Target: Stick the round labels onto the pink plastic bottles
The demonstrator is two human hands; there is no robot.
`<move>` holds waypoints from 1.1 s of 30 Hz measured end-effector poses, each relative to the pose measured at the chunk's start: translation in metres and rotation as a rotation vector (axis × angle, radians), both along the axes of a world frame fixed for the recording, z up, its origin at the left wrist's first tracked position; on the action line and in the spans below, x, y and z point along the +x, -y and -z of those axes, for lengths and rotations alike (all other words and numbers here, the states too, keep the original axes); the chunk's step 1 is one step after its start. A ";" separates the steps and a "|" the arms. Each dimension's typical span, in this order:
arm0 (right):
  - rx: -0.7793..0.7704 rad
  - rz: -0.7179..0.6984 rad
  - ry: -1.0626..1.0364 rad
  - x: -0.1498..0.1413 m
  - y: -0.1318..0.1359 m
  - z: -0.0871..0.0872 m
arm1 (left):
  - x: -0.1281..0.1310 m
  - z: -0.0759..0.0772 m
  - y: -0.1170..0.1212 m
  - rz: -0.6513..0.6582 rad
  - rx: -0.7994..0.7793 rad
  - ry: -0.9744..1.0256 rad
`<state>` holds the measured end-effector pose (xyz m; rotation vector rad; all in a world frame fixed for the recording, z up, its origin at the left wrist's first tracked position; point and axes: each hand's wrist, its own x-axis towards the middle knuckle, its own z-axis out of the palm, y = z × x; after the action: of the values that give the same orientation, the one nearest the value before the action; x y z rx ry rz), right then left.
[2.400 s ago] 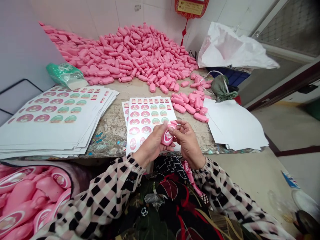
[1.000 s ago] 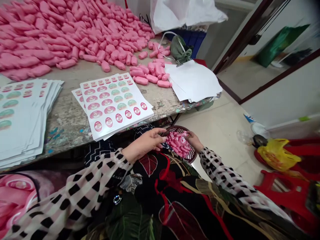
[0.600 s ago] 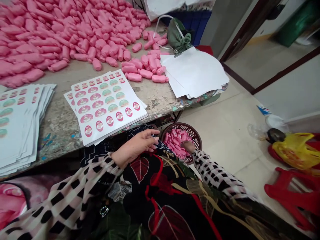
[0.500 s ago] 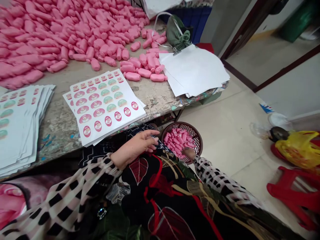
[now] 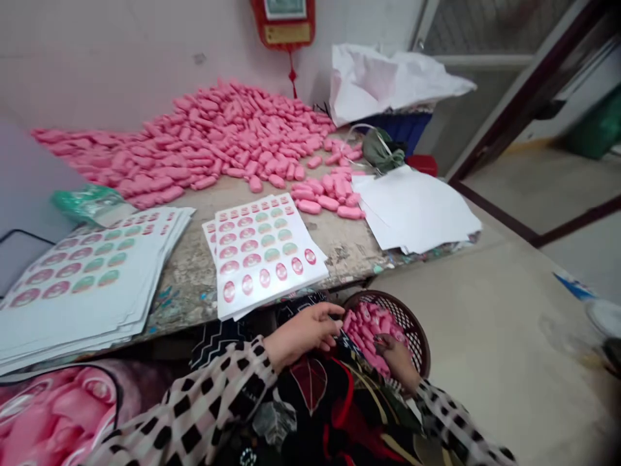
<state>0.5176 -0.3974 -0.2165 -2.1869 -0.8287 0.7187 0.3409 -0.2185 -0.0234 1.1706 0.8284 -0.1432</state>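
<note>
Since two seconds ago, the right hand (image 5: 398,362) has been shifted from the sticker sheets (image 5: 268,241) down to the pink pieces (image 5: 359,327) inside the brown basket (image 5: 412,330). The left hand (image 5: 305,333), loosely spread and unfilled, is held beside it. The right's fingers are half curled; whether anything is gripped cannot be told. Beyond, a pink pile (image 5: 218,139) is heaped on the table (image 5: 339,243).

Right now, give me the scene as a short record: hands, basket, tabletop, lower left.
Left hand: fingers loosely parted, beside the basket; no item visible in it
Right hand: inside the basket, at the pink bottle-shaped pieces; grip unclear
Brown lattice basket: below the table edge
Tabletop: pink-and-green sticker sheets, white sheets, large pink pile behind
Lower left: dark-rimmed container of pink pieces, some labelled
</note>
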 end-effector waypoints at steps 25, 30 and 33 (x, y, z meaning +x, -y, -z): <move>0.014 -0.527 0.835 0.032 -0.348 -0.189 | -0.073 -0.021 -0.102 -0.419 0.014 0.211; 0.317 -0.359 0.189 0.015 -0.315 -0.198 | -0.064 -0.021 -0.108 -0.607 -0.031 0.341; 0.379 -0.278 -0.417 -0.023 -0.276 -0.203 | -0.047 -0.019 -0.107 -0.702 -0.077 0.418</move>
<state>0.4950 -0.1215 -0.0134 -1.5322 -0.9627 1.0170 0.2935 -0.1116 -0.0042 0.7426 0.8034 0.6219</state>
